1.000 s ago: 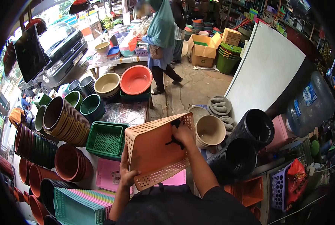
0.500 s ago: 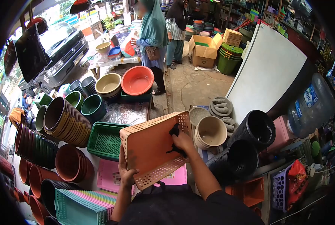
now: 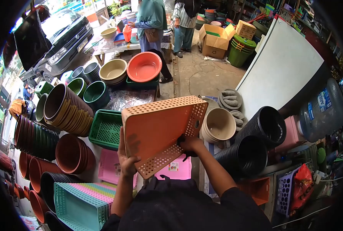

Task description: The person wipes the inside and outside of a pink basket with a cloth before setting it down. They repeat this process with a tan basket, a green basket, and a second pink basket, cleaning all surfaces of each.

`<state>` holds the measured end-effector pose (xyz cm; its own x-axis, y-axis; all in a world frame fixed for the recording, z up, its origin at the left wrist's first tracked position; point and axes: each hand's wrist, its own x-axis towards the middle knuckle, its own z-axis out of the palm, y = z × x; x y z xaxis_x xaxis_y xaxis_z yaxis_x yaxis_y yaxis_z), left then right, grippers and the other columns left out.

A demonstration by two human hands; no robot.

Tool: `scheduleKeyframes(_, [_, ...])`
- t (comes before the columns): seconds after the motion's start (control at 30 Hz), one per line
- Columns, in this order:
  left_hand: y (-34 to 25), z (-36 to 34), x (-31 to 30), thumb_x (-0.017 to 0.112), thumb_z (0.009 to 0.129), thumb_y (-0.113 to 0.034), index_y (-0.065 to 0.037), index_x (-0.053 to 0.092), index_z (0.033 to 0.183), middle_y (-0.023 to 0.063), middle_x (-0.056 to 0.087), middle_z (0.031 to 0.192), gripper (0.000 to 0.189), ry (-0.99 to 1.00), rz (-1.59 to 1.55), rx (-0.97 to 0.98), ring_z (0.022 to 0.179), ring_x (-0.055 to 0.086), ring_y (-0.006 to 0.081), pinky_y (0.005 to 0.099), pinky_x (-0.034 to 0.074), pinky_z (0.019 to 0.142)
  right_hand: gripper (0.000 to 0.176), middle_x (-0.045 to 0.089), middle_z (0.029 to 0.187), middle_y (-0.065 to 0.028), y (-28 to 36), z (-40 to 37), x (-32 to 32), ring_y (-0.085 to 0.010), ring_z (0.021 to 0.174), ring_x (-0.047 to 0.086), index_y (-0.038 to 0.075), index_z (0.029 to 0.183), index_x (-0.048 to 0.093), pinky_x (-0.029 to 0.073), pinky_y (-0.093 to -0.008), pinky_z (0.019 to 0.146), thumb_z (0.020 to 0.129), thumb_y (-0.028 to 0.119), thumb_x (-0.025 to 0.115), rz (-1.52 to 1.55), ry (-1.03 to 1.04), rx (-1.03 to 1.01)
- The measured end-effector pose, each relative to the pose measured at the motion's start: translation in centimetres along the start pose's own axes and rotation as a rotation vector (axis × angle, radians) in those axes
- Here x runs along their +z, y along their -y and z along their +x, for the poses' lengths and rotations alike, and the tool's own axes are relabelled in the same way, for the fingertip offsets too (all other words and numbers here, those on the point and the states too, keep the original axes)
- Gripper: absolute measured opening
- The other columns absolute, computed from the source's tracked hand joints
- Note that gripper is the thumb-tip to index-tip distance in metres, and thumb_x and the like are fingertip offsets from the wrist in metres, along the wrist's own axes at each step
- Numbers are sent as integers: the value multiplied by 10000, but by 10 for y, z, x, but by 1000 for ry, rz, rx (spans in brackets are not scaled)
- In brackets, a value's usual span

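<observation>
An orange rectangular plastic basket (image 3: 156,125) with perforated sides is tilted in front of my chest, its inside facing me. My left hand (image 3: 127,159) grips its left side, thumb over the near rim and fingers behind. My right hand (image 3: 191,144) is closed around a black cloth (image 3: 182,140), against the perforated wall at the basket's lower right. Part of the cloth is hidden by the fingers. Below the basket lies a pink tray (image 3: 175,169) with a label. A green basket (image 3: 107,131) sits just to the left.
Stacked brown pots (image 3: 73,154) and teal, pink and yellow baskets (image 3: 77,200) crowd the left. Black buckets (image 3: 248,154) and beige pots (image 3: 219,124) stand to the right. A white panel (image 3: 283,69) leans behind them. Two people stand near a table at the back.
My right hand has moved with the black cloth from the basket's inner right area down toward its near wall. The basket is tilted slightly differently, and the view has shifted.
</observation>
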<state>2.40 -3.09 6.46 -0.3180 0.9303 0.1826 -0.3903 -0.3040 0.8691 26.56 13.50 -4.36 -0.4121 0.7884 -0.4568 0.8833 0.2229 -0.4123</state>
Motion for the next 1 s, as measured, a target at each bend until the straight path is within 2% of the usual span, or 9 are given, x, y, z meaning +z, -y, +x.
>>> scheduleKeyframes(0.1, [-3, -1, -5, 589, 527, -21, -79, 154, 1562, 142, 448, 1444, 1124, -11, -52, -31, 1294, 481, 280, 415, 384, 1096, 569, 649, 1180, -216, -17, 18, 4, -370, 1113, 622, 92, 1271, 587, 485, -407, 965, 787, 391, 565, -56, 186, 29])
scheduleKeyframes(0.2, [-6, -2, -8, 596, 528, -24, -70, 152, 1560, 144, 450, 1441, 1125, 2, -42, -24, 1291, 483, 278, 411, 380, 1098, 551, 649, 1168, -233, -8, -1, -5, -362, 1098, 630, 69, 1247, 606, 494, -403, 947, 788, 373, 574, 145, 178, -187])
scheduleKeyframes(0.3, [-8, -2, -5, 605, 530, -32, -62, 151, 1559, 146, 453, 1439, 1125, 19, -26, -13, 1293, 482, 276, 411, 374, 1101, 525, 657, 1145, -235, 5, -7, 8, -351, 1071, 643, 55, 1220, 619, 497, -403, 939, 794, 359, 573, 80, 224, -137])
scheduleKeyframes(0.43, [-3, -4, -1, 615, 533, -46, -64, 149, 1560, 146, 457, 1432, 1127, -5, 14, 3, 1298, 474, 273, 409, 360, 1111, 493, 661, 1144, -227, 60, -48, -7, -345, 1046, 653, 48, 1187, 633, 502, -407, 914, 803, 352, 571, 80, 131, -286])
scheduleKeyframes(0.5, [2, -5, -5, 613, 531, -46, -67, 150, 1560, 144, 456, 1432, 1129, -12, 32, -8, 1300, 471, 273, 409, 357, 1113, 466, 677, 1105, -219, 81, -56, -1, -340, 997, 668, 46, 1181, 634, 509, -411, 879, 814, 326, 569, 82, 308, -266])
scheduleKeyframes(0.73, [14, -4, -12, 577, 517, -26, -66, 173, 1554, 145, 461, 1417, 1113, -96, 20, -35, 1291, 474, 276, 401, 376, 1100, 407, 707, 954, -186, 120, -60, 15, -314, 894, 685, 48, 1141, 651, 515, -406, 835, 832, 291, 545, 192, 331, -520])
scheduleKeyframes(0.8, [27, -3, -20, 568, 521, -21, -53, 223, 1530, 149, 470, 1400, 1067, -133, -22, -41, 1277, 484, 278, 396, 384, 1089, 436, 704, 967, -185, 136, -69, 0, -295, 876, 680, 34, 1084, 672, 505, -404, 798, 819, 351, 535, 322, 552, -475])
scheduleKeyframes(0.93, [25, -7, -27, 553, 555, -11, -6, 382, 1404, 155, 504, 1332, 866, -149, -224, -79, 1236, 508, 285, 384, 380, 1074, 414, 701, 902, -136, 151, -61, 9, -221, 793, 654, -8, 1037, 671, 499, -375, 749, 827, 325, 543, 323, 618, -526])
scheduleKeyframes(1.0, [39, -11, -41, 555, 570, -20, -1, 409, 1363, 153, 517, 1303, 807, -167, -9, 8, 1223, 513, 282, 378, 367, 1080, 377, 680, 863, -86, 137, -41, 30, -172, 761, 611, -25, 997, 675, 492, -353, 709, 837, 293, 551, 630, 833, -497])
